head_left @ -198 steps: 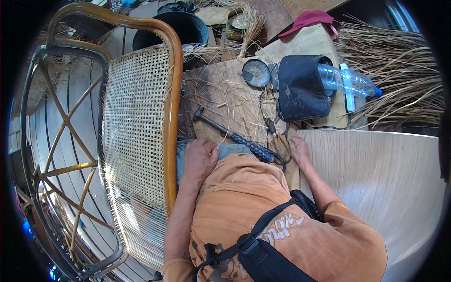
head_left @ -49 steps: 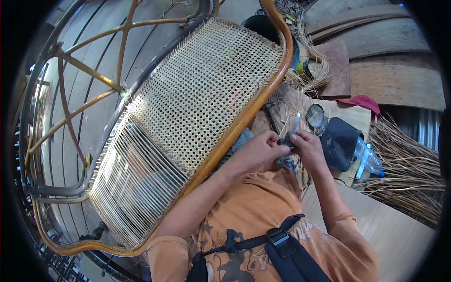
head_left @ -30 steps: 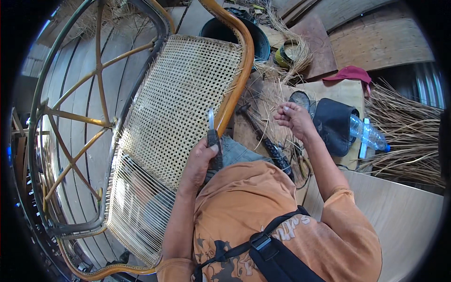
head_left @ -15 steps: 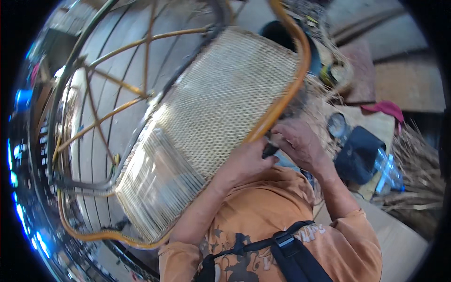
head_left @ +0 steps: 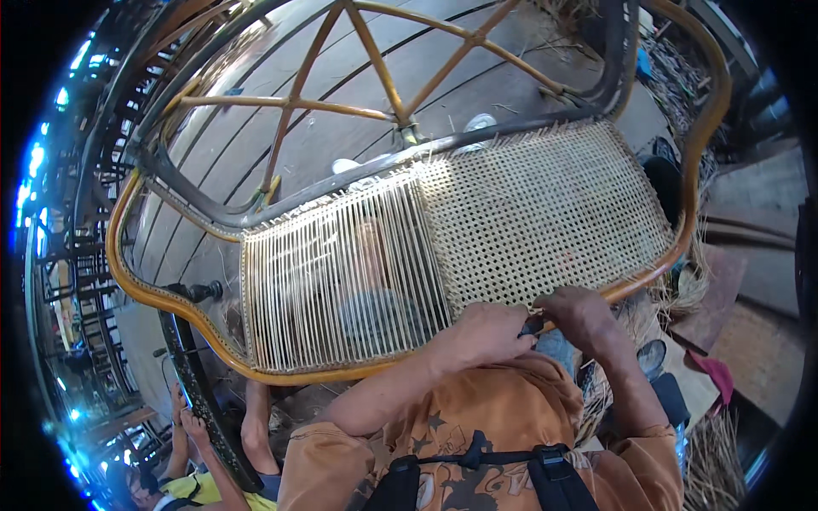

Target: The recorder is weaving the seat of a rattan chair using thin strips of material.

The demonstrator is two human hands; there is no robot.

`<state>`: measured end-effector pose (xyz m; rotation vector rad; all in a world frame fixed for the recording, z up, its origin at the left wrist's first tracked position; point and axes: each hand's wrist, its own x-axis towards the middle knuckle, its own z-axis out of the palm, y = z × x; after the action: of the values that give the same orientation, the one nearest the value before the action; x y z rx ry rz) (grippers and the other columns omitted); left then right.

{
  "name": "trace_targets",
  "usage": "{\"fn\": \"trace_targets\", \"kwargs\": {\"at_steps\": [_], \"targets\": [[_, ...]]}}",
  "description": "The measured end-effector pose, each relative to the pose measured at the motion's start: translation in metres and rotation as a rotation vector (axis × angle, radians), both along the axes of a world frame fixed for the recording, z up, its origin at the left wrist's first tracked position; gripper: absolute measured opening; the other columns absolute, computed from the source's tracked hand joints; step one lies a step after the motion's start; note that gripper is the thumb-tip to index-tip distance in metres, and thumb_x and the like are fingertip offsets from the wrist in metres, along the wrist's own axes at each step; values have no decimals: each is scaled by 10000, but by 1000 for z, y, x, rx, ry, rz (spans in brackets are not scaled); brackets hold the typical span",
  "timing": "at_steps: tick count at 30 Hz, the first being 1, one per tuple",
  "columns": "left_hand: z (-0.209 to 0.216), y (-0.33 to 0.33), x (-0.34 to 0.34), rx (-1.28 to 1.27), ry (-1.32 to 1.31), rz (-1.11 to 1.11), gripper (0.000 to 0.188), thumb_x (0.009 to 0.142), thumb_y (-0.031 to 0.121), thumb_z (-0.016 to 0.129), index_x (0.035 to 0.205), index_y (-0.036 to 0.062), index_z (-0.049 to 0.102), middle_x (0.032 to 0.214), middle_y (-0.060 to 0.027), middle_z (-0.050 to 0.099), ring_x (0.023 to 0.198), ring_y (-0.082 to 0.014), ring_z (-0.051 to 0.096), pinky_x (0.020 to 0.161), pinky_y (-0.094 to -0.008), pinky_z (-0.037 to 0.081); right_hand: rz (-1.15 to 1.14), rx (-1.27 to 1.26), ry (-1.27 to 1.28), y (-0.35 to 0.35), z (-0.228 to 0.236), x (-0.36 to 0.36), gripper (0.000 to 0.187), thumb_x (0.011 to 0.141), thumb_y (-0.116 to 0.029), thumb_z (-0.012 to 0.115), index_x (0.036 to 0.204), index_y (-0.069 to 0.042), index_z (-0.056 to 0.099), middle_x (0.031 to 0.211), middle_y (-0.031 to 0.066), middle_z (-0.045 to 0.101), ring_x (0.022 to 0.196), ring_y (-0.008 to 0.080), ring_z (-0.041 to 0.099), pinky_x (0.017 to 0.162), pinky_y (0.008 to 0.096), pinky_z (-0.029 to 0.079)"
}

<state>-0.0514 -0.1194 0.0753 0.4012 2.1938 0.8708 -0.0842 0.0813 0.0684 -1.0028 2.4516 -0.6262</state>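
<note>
A curved cane seat frame (head_left: 317, 372) lies in front of me, its edge against my middle. Its right part is a woven cane panel (head_left: 545, 217) with small open holes. On the left part, pale cane strands (head_left: 328, 281) run in one direction only. My left hand (head_left: 494, 332) is closed round a short dark handle (head_left: 532, 325) at the near rail; the rest of that tool is hidden. Right beside it my right hand (head_left: 584, 319) is closed at the rail, its fingers curled; what they hold is too small to make out. Cut cane ends stick up along the far rail.
Brown rattan crossbars (head_left: 294, 104) of the frame stand beyond the seat over a plank floor (head_left: 223, 153). At lower left, another person in yellow (head_left: 200, 485) works by a dark curved piece (head_left: 200, 409). Loose cane strips (head_left: 714, 464) and a pink cloth item (head_left: 714, 375) lie to the right.
My view has turned, so the seat now lies more level across it and the other person shows at lower left. Both hands stay together at the near rail.
</note>
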Motion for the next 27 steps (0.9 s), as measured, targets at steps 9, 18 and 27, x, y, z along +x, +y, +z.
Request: {"fn": "trace_targets", "kwargs": {"at_steps": [9,18,27], "targets": [[-26,-111,-36,268,-309,408,370,852,303,549,1102,36,499,816,-75,608,717,-199,594,683,-357,507,-293,-100,-428,-63,-30,-104,146,895,-48,503,1019,-18,575,788,95,606,583,166,576,582,309,491],[-96,-206,-107,-109,-25,869,361,892,403,500,938,44,515,699,-111,562,653,-225,558,630,-386,445,-311,-168,-346,-165,-123,-187,199,934,-160,441,1032,-37,562,830,177,634,746,311,623,691,403,486],[-121,-218,-168,-322,332,399,242,896,210,431,909,19,579,865,-209,637,868,-383,614,803,-473,480,-124,222,-323,-215,-164,-228,272,899,-271,476,975,-45,607,889,185,637,831,337,623,744,414,490]]}}
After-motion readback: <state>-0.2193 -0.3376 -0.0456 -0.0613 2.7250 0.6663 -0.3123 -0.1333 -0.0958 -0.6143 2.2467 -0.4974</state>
